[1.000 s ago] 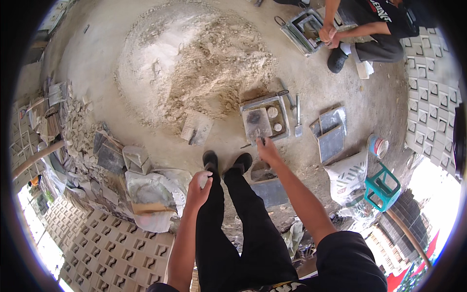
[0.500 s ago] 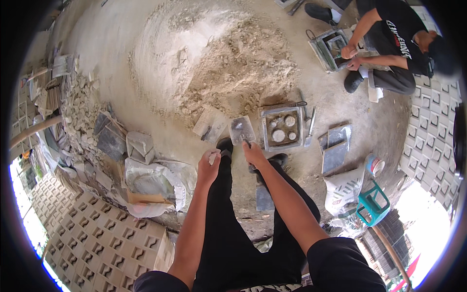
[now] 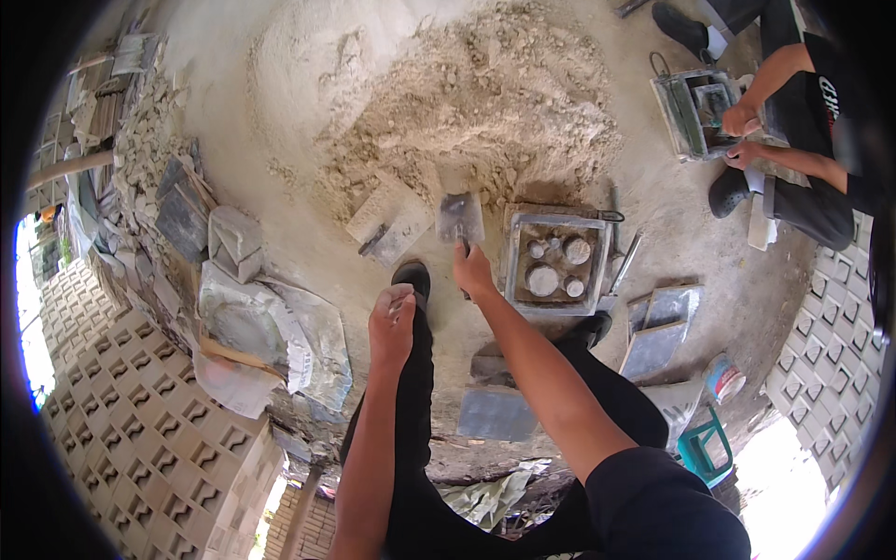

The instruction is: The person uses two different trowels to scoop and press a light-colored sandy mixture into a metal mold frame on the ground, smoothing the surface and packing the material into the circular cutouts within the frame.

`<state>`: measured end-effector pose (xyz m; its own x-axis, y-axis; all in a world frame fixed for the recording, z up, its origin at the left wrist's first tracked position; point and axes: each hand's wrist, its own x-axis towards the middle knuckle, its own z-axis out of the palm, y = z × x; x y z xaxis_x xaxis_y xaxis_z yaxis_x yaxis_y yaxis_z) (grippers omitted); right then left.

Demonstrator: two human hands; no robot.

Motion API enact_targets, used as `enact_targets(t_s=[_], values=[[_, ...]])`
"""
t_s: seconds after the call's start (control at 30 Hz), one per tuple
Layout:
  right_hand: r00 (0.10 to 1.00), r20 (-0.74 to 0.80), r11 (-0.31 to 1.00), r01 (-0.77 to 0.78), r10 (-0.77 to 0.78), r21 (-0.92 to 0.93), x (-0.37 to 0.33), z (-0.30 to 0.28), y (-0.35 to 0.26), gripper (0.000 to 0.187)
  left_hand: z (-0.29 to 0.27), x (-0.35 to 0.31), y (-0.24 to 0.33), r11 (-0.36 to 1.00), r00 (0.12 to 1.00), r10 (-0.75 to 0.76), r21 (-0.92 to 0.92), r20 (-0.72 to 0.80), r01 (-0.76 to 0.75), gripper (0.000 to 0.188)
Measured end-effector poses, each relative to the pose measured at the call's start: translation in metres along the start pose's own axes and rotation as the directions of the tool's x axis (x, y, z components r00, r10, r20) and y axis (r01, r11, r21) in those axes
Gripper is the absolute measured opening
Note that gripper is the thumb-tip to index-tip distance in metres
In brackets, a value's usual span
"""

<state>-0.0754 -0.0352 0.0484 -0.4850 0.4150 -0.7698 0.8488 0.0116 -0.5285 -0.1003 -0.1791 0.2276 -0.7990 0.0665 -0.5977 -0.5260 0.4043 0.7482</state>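
Note:
My right hand (image 3: 474,271) is wrapped round the handle of a flat, square-bladed trowel (image 3: 459,220). Its blade points away from me, at the near edge of a pile of grey-beige powder and lumps (image 3: 485,112). My left hand (image 3: 391,329) hangs in front of my left leg, fingers curled; something pale shows at the fingertips, too small to name. To the left of the trowel, a pale flat board with a dark handle (image 3: 399,220) lies on the ground. On the right sits a square metal mould (image 3: 515,291) containing several round pale pieces (image 3: 542,280).
A co-worker's hands (image 3: 743,138) work at another metal frame (image 3: 679,121) at upper right. Dark flat plates (image 3: 655,345), a green plastic stool (image 3: 707,453) and a tub (image 3: 724,380) stand at right. Plastic sheeting (image 3: 322,341), rubble (image 3: 145,154) and stacked patterned blocks (image 3: 121,411) fill the left.
My right hand has pushed the trowel away from me, up to the pile's edge. My left hand stays curled near my leg. The whole view has shifted and the stance looks wider.

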Motion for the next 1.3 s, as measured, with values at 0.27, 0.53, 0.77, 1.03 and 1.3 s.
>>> enact_targets(t_s=[0.27, 0.53, 0.77, 1.03, 1.3], values=[[0.994, 0.036, 0.993, 0.097, -0.099, 0.068, 0.017, 0.010, 0.013, 0.049, 0.056, 0.053, 0.063, 0.864, 0.897, 0.441, 0.283, -0.027, -0.416, 0.029], [0.912, -0.117, 0.919, 0.393, -0.393, -0.030, 0.010, 0.029, 0.035, 0.046, 0.053, 0.023, 0.099, 0.647, 0.660, 0.748, 0.306, -0.075, -0.699, 0.027], [0.808, -0.100, 0.811, 0.585, -0.581, 0.014, -0.017, -0.001, 0.052, 0.039, 0.052, -0.009, 0.121, 0.479, 0.455, 0.878, 0.299, -0.149, -0.825, 0.027], [0.819, 0.169, 0.811, 0.570, -0.548, -0.130, -0.062, -0.128, 0.080, 0.045, 0.087, -0.049, 0.145, 0.483, 0.469, 0.875, 0.237, -0.116, -0.843, 0.031], [0.805, 0.473, 0.639, 0.580, -0.358, -0.505, -0.095, -0.296, 0.091, 0.041, 0.100, -0.083, 0.133, 0.356, 0.360, 0.933, 0.205, -0.019, -0.912, 0.034]])
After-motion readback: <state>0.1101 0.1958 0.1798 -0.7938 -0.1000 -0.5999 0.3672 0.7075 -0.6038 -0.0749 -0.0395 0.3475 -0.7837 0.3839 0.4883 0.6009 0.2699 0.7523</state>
